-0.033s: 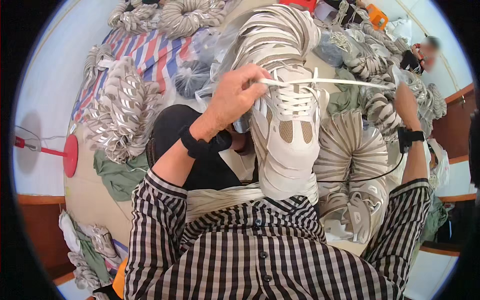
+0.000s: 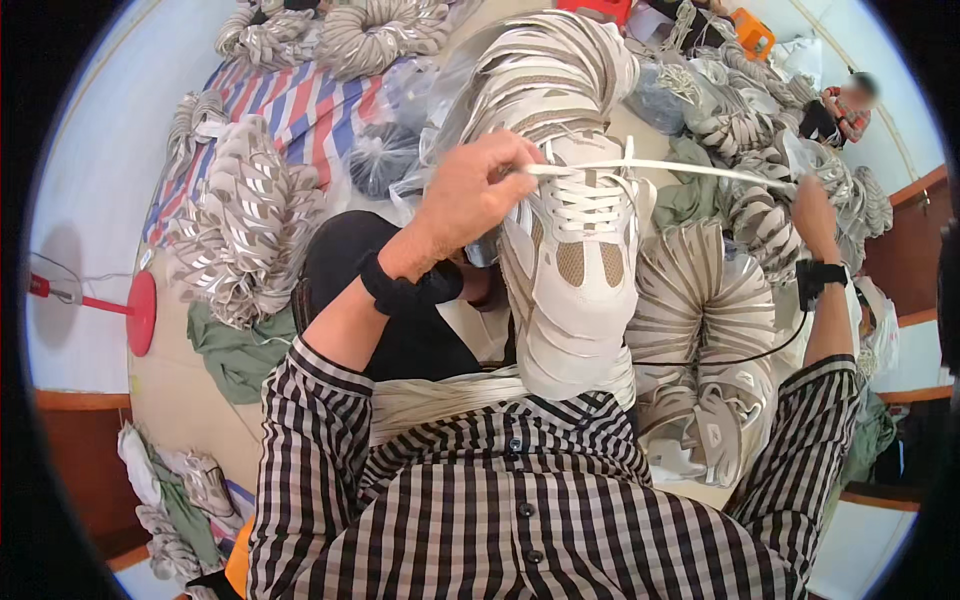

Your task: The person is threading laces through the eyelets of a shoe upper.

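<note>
In front of my body lies a white shoe upper (image 2: 590,285) with tan mesh, its toe toward me, at the near end of a long curved stack of nested uppers (image 2: 540,75). A flat white shoelace (image 2: 690,168) crosses over its tongue and is drawn out sideways. Left of the tongue, my left hand (image 2: 482,185) pinches the lace between thumb and fingers. Out to the right, my right hand (image 2: 814,212) is closed on the lace's other end; its fingertips are partly blurred. Criss-crossed lacing (image 2: 588,205) runs through the eyelets below.
A bundle of uppers (image 2: 705,300) lies close on the right, another pile (image 2: 245,220) on the left. More bundles rest on a striped sheet (image 2: 290,110) and at the far right, near another person (image 2: 850,112). A red round base (image 2: 142,313) stands at left. White laces (image 2: 440,405) lie across my lap.
My right hand has shifted slightly right and down, with the lace's right end sloping lower. My left hand has hardly moved.
</note>
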A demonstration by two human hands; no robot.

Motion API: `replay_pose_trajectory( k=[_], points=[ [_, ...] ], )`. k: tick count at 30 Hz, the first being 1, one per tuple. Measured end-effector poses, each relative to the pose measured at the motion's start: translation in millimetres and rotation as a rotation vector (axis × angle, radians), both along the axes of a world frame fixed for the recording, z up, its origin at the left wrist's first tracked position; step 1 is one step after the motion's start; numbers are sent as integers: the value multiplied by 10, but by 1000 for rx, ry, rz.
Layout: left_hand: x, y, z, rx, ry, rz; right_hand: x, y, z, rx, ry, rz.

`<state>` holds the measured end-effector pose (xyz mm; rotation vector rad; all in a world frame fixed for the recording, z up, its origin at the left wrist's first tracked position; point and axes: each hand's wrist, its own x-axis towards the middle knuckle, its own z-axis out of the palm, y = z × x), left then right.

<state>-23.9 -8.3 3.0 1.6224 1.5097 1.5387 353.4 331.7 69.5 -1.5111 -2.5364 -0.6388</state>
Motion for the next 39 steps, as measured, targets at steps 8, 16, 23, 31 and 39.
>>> replay_pose_trajectory(
  k=[8,16,23,31,39],
  points=[
    [-111,-95,160,-98,197,-82,-1154,-943,-170,-412,704,639],
    [51,-82,299,-134,209,-143,-2002,-1693,-76,-352,414,1180],
    [15,-167,145,50,463,-64,-2047,-1738,-135,-473,460,1142],
    [-1,-115,177,20,322,11,-1832,-1690,-58,-787,525,859],
    [15,-100,274,-73,255,-40,-1978,-1814,-183,-294,420,1115]
  ],
)
